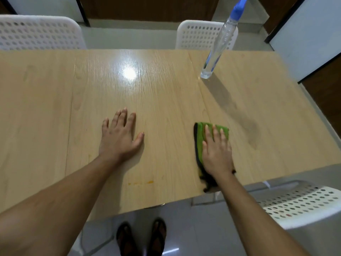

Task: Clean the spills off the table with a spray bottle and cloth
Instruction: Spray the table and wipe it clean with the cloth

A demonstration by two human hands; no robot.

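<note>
My right hand presses flat, fingers straight, on a folded green cloth with a dark edge, near the table's front right. My left hand lies flat on the bare wooden table, fingers spread, holding nothing. A clear spray bottle with a blue nozzle stands upright at the far right of the table, well beyond the cloth. A thin orange spill streak marks the wood near the front edge, between my two forearms. A faint damp smear lies right of the cloth.
White perforated chairs stand at the far left, far middle and near right. The table's front edge runs just behind my wrists. My sandalled feet are on the grey floor below.
</note>
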